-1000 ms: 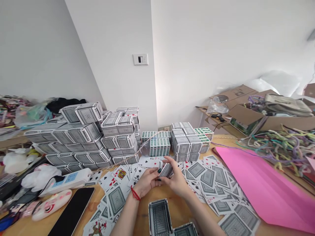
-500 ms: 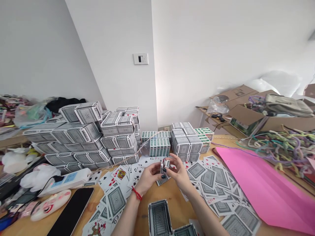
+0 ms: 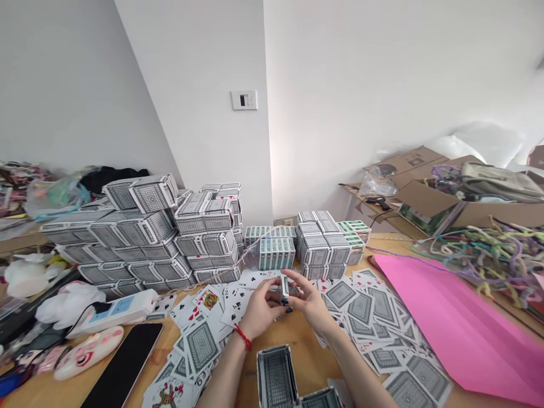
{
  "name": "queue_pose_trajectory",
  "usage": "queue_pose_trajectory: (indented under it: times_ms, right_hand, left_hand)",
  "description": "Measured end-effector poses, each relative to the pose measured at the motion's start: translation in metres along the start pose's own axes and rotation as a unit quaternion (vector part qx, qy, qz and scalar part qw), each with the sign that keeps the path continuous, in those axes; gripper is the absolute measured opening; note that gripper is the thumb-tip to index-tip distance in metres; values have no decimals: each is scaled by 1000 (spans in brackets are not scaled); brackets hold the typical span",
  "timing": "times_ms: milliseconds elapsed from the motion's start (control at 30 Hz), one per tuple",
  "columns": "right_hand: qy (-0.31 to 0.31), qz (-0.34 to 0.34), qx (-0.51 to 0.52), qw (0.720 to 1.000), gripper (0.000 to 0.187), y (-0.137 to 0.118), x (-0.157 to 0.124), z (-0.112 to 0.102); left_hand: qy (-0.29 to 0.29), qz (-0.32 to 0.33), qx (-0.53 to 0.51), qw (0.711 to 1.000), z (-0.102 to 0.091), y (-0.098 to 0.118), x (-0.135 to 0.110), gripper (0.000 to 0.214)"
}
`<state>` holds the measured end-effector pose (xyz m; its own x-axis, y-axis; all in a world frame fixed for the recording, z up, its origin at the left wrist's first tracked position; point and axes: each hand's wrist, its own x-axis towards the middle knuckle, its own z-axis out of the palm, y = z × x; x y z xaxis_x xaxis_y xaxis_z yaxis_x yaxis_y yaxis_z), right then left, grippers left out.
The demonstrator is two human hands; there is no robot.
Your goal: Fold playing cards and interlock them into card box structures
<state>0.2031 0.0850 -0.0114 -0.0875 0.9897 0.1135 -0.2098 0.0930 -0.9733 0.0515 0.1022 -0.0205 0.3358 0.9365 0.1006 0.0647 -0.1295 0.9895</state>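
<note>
Near the middle of the table, my left hand (image 3: 260, 310) and my right hand (image 3: 312, 306) meet around a small folded playing card piece (image 3: 285, 285). Fingers of both hands pinch it from either side, and its lower part is hidden by them. A red cord bracelet (image 3: 242, 336) circles my left wrist. Between my forearms stands an open-topped box made of playing cards (image 3: 277, 377), with a second card box (image 3: 321, 399) touching it at the lower edge. Loose playing cards spread on both sides, such as a face-down card (image 3: 201, 344) and a face-up queen-like card (image 3: 209, 300).
Card-box stacks rise at the left (image 3: 151, 195) and at back right (image 3: 317, 249). Green-and-white card packs (image 3: 276, 254) sit between them. A phone (image 3: 123, 365), a white glue-gun-like device (image 3: 114, 313), pink paper (image 3: 450, 328) and a cardboard box (image 3: 480, 215) flank the work area.
Both hands have shifted slightly and turned the folded card piece more upright. My left wrist has moved a little to the right. The surrounding cards and boxes stay put.
</note>
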Motion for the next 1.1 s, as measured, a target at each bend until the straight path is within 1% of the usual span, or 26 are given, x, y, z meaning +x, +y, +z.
queue_pose_trajectory:
  times_ms: [67,133,200,333,400,500,600,700,833,967,1100]
  right_hand:
    - [-1,-2,8,1000,56,0,1,-1]
    - [2,-9,40,999,52,1,1,-1]
    - [19,5,64,998,49,3,2,1]
    - [65,50,29,996,53,7,3,7]
    - [69,56,2,996,53,9,3,9]
    - [61,43,-39,996,47,11,3,10]
    - [58,36,-67,995,49,14,3,8]
    - [63,35,-81,994,50,15,3,7]
    - [71,0,-115,991,49,14,2,9]
    - [86,-30,-160,983,48,14,-1,11]
    - [128,-56,-228,964,47,18,-1,10]
  left_hand:
    - [15,20,38,999,1,-1,0,49]
    - [23,40,68,997,1,-1,0,51]
    - [28,56,89,994,2,-3,0,53]
    - [46,83,123,988,3,-5,-1,54]
    - [55,95,140,984,3,-6,-1,55]
    - [76,109,166,977,4,-7,-2,56]
    - [98,118,188,970,4,-7,-2,54]
    - [105,127,209,964,5,-5,-3,52]
    - [112,139,228,957,6,-3,-3,53]
    - [111,139,241,954,7,-1,-4,49]
    - [106,138,249,953,7,-1,-4,47]
